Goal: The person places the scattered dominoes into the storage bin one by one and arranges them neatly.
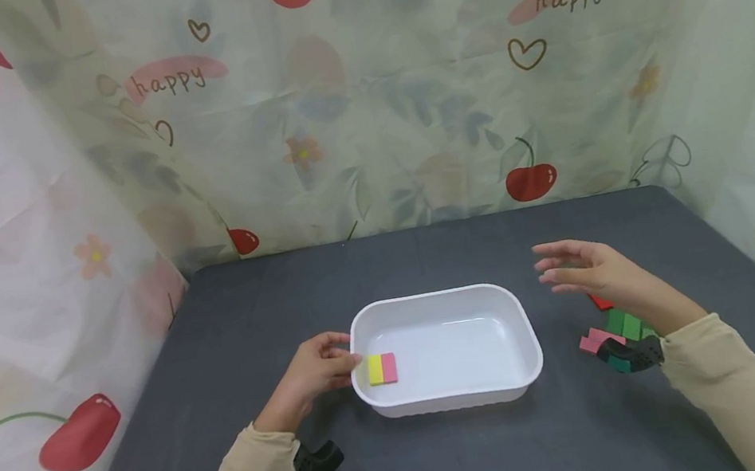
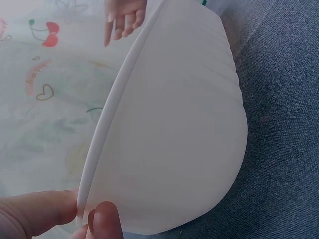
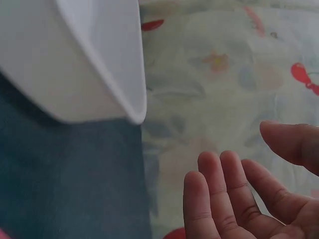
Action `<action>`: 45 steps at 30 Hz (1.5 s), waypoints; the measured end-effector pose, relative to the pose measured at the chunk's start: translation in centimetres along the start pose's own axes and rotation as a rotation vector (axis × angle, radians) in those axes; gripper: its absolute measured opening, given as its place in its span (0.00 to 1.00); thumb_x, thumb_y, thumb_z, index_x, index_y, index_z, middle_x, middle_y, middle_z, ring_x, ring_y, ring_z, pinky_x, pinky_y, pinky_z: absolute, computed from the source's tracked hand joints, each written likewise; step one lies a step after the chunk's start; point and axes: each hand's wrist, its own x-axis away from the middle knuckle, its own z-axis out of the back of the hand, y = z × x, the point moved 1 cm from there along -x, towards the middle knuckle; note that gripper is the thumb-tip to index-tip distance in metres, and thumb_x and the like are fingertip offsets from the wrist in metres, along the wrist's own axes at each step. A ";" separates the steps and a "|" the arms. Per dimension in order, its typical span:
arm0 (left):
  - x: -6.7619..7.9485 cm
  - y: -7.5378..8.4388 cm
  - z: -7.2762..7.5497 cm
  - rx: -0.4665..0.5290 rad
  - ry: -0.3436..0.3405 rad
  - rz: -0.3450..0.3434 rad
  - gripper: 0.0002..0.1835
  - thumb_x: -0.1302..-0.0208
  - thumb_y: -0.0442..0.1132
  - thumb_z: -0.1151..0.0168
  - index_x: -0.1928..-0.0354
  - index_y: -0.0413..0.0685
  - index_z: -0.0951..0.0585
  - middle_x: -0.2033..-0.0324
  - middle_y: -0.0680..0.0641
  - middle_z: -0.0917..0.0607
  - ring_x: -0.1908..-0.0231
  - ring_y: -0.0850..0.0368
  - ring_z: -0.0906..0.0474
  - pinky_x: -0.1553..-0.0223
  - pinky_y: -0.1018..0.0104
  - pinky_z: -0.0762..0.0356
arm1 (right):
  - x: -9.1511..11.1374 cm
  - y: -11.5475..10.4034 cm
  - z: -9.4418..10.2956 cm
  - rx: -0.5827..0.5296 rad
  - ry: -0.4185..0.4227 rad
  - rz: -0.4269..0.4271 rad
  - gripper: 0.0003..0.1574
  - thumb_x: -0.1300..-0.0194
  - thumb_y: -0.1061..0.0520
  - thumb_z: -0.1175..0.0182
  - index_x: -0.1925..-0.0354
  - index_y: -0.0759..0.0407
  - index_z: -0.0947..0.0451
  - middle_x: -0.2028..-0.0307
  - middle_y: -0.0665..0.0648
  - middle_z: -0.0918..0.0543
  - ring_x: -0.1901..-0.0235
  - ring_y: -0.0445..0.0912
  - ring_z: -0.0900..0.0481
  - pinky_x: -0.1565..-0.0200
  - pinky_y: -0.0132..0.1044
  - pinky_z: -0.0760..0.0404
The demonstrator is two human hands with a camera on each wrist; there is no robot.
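Observation:
A white plastic tub (image 1: 452, 402) stands in the middle of the dark table. My left hand (image 1: 313, 372) pinches its left rim, thumb on one side and fingers on the other, as the left wrist view also shows. Inside the tub, a yellow block (image 1: 375, 370) and a pink block (image 1: 389, 368) lie side by side near the left wall. My right hand (image 1: 588, 266) hovers to the right of the tub, fingers extended and thumb apart, holding nothing. In the right wrist view the tub's wall (image 3: 55, 84) is apart from these fingers.
Beneath my right forearm lies a small group of blocks: green (image 1: 625, 324), pink (image 1: 602, 338), red (image 1: 600, 302) and teal (image 1: 619, 365), partly hidden by the wrist and its black band. A cherry-patterned curtain (image 1: 388, 105) hangs behind the dark table (image 1: 452, 458) and along both sides.

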 end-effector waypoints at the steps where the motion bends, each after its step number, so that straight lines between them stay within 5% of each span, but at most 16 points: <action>1: 0.0 0.0 0.0 0.000 0.002 -0.001 0.22 0.42 0.32 0.31 0.46 0.37 0.24 0.66 0.41 0.17 0.70 0.56 0.19 0.65 0.60 0.15 | 0.3 0.5 0.3 0.018 0.013 -0.006 0.40 0.32 0.48 0.41 0.30 0.63 0.42 0.39 0.69 0.29 0.51 0.37 0.20 0.47 0.40 0.19; 8: 0.1 0.1 -0.1 -0.001 0.007 0.015 0.22 0.42 0.33 0.32 0.46 0.37 0.24 0.65 0.41 0.17 0.69 0.55 0.20 0.64 0.60 0.15 | 2.4 3.9 1.0 0.093 0.016 -0.080 0.42 0.31 0.48 0.42 0.30 0.69 0.44 0.41 0.74 0.29 0.49 0.50 0.19 0.49 0.47 0.18; 15: 0.1 0.2 -0.1 -0.001 0.008 0.005 0.21 0.42 0.32 0.32 0.46 0.37 0.24 0.66 0.41 0.17 0.69 0.56 0.20 0.65 0.60 0.16 | 4.9 6.0 1.1 0.133 -0.018 -0.169 0.41 0.31 0.48 0.42 0.31 0.69 0.43 0.42 0.70 0.25 0.53 0.37 0.20 0.52 0.41 0.17; 23: 0.1 0.2 0.0 -0.008 0.006 -0.002 0.22 0.42 0.33 0.32 0.46 0.37 0.24 0.65 0.41 0.17 0.70 0.56 0.20 0.64 0.60 0.15 | 7.1 8.4 1.4 0.013 -0.079 -0.235 0.41 0.29 0.51 0.44 0.32 0.77 0.46 0.38 0.79 0.34 0.55 0.40 0.17 0.54 0.40 0.16; 30: 0.2 0.1 0.0 -0.010 0.002 0.000 0.22 0.41 0.33 0.32 0.46 0.37 0.24 0.65 0.42 0.17 0.69 0.56 0.20 0.63 0.59 0.15 | 8.0 9.1 1.3 -0.008 -0.090 -0.339 0.42 0.29 0.48 0.44 0.33 0.76 0.44 0.40 0.75 0.29 0.52 0.47 0.18 0.54 0.40 0.16; 45: 0.1 0.0 0.0 -0.005 0.006 -0.001 0.22 0.42 0.33 0.32 0.46 0.37 0.24 0.65 0.42 0.17 0.69 0.56 0.19 0.63 0.60 0.15 | 7.9 9.2 0.9 0.018 -0.073 -0.301 0.43 0.30 0.51 0.43 0.33 0.78 0.46 0.37 0.79 0.35 0.54 0.40 0.18 0.54 0.39 0.17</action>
